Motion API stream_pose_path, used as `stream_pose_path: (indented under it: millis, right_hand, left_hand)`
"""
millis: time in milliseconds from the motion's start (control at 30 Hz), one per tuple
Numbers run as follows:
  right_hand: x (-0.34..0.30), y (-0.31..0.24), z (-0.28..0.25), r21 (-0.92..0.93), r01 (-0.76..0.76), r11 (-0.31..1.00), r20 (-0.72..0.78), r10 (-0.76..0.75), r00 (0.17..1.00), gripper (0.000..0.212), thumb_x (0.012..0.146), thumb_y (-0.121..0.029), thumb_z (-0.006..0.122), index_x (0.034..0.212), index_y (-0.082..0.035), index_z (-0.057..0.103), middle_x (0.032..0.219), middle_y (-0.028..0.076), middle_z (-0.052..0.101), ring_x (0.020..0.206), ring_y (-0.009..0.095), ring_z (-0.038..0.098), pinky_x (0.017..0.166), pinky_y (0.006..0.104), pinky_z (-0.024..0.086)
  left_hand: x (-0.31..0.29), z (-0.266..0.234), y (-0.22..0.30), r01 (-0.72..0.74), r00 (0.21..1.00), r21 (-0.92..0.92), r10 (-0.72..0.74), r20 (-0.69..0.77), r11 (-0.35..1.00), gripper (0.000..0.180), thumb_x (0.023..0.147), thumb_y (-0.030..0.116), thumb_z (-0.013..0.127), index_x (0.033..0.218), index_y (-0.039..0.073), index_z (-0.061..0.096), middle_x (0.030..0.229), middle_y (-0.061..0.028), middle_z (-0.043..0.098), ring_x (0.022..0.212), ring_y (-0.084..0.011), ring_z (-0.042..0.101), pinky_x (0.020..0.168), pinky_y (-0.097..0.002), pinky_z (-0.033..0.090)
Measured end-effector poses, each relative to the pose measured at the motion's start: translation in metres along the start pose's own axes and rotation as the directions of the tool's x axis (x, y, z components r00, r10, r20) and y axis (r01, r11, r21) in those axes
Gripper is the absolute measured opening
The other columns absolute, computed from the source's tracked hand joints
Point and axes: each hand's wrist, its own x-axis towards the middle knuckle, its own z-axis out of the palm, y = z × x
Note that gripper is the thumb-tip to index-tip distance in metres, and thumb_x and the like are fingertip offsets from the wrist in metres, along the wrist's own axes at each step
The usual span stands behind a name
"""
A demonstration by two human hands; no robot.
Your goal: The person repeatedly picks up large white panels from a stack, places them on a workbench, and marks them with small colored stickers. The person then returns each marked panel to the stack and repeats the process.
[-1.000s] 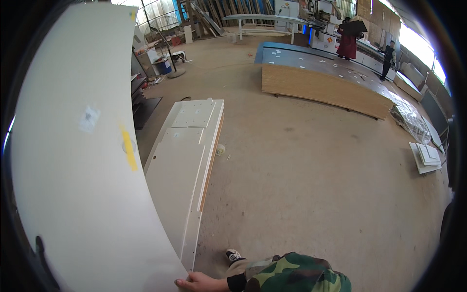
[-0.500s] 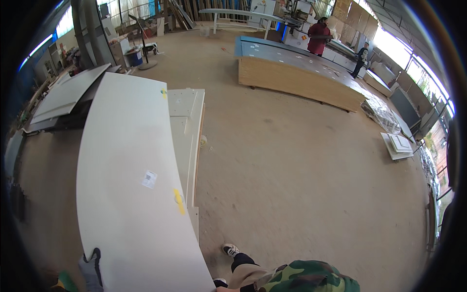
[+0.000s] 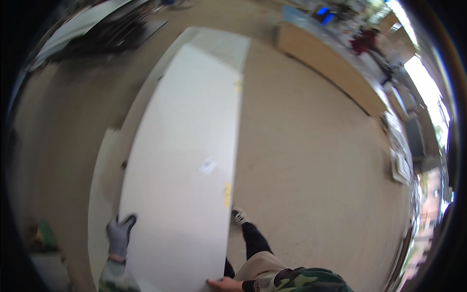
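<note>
A long white panel (image 3: 187,160) stretches away from me over the floor, with a small white sticker and a yellow tag near its right edge. My left hand (image 3: 119,234), in a grey glove, grips the panel's left edge near its close end. My right hand (image 3: 223,283), bare, holds the close right corner at the bottom of the picture; a camouflage sleeve follows it. Under the panel's far end lies a stack of white boards (image 3: 221,44). My black-trousered leg and shoe (image 3: 238,215) show just right of the panel.
Another pale sheet (image 3: 103,170) lies on the floor left of the panel. A long wooden-sided workbench (image 3: 331,68) runs at the upper right, with a person in red (image 3: 362,41) behind it. Flat white pieces (image 3: 401,165) lie at the right. Dark racks (image 3: 112,34) stand upper left.
The view has swung and blurred. The panel now runs lengthwise down the middle, over the stack of boards. My gloved left hand has come fully into sight on its left edge.
</note>
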Motion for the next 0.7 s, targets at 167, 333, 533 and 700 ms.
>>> stream_pose_path:
  millis: [167, 333, 533, 700]
  right_hand:
    - [0.046, -0.006, 0.027, -0.004, -0.071, 0.997, -0.070, 0.071, 0.995, 0.085, 0.076, -0.061, 0.060, 0.121, 0.011, 0.046, 0.120, 0.018, 0.053, 0.110, 0.025, 0.052, 0.088, 0.0324, 0.043]
    - [0.086, -0.006, 0.063, -0.120, -0.141, 0.983, -0.141, 0.124, 0.982, 0.077, 0.080, -0.058, 0.057, 0.116, 0.010, 0.049, 0.109, 0.014, 0.053, 0.099, 0.022, 0.051, 0.081, 0.0314, 0.042]
    - [0.112, 0.059, 0.126, -0.415, -0.049, 0.909, -0.022, 0.044, 0.999, 0.046, 0.088, -0.046, 0.053, 0.101, -0.004, 0.065, 0.090, 0.007, 0.063, 0.080, 0.016, 0.057, 0.069, 0.0309, 0.047]
    - [0.097, 0.039, 0.073, -0.731, 0.413, 0.543, 0.368, -0.196, 0.909, 0.017, 0.089, -0.018, 0.051, 0.095, -0.004, 0.057, 0.091, 0.005, 0.059, 0.080, 0.016, 0.056, 0.070, 0.0289, 0.047]
  left_hand:
    - [0.041, -0.006, -0.077, -0.015, 0.999, 0.313, 0.000, 0.048, 0.950, 0.049, 0.069, 0.031, 0.077, 0.095, -0.006, 0.059, 0.087, -0.0206, 0.064, 0.079, -0.0336, 0.062, 0.072, -0.0379, 0.048]
    - [0.049, -0.031, -0.135, -0.004, 0.999, 0.507, -0.015, 0.032, 0.862, 0.056, 0.068, 0.041, 0.075, 0.097, -0.003, 0.058, 0.091, -0.0200, 0.063, 0.086, -0.0353, 0.060, 0.077, -0.0412, 0.047]
    - [0.001, -0.107, -0.198, -0.072, 0.989, 0.434, 0.120, -0.086, 0.898, 0.064, 0.068, 0.043, 0.075, 0.108, -0.002, 0.054, 0.107, -0.0214, 0.057, 0.101, -0.0356, 0.054, 0.086, -0.0392, 0.044]
    - [-0.158, -0.112, -0.279, 0.120, 0.948, 0.541, 0.065, -0.311, 0.832, 0.085, 0.070, 0.046, 0.071, 0.132, -0.001, 0.037, 0.131, -0.0254, 0.040, 0.123, -0.0399, 0.036, 0.102, -0.0431, 0.031]
